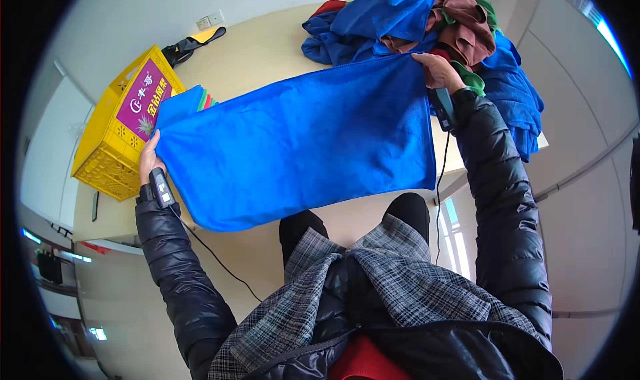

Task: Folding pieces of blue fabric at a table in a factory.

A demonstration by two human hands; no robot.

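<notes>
A large blue cloth (300, 143) hangs stretched between my two hands above the near edge of the beige table (260, 53), its lower hem falling in front of my knees. My left hand (150, 159), at 9 o'clock from the cloth's middle, is closed on the cloth's left corner, fingers curled round the edge. My right hand (437, 70), at 2 o'clock from the cloth's middle, pinches the upper right corner, thumb and fingers shut on the fabric. Each wrist carries a small dark device (160, 187) with a thin black cable (213, 257) trailing down along the sleeve of my black padded jacket (503, 200). Just behind the left corner, at 10 o'clock, lies a small stack of folded cloths (190, 101), blue on top with green and red edges showing. Beyond it, at 9 to 10 o'clock, a yellow plastic crate (110, 147) with a purple label rests tilted at the table's left end. At 1 o'clock, just beyond my right hand, sits a loose pile of cloths (433, 20) in blue, brown, red and green, spilling over the far right of the table. A dark strap (193, 45) lies near the far edge at 11 o'clock.
</notes>
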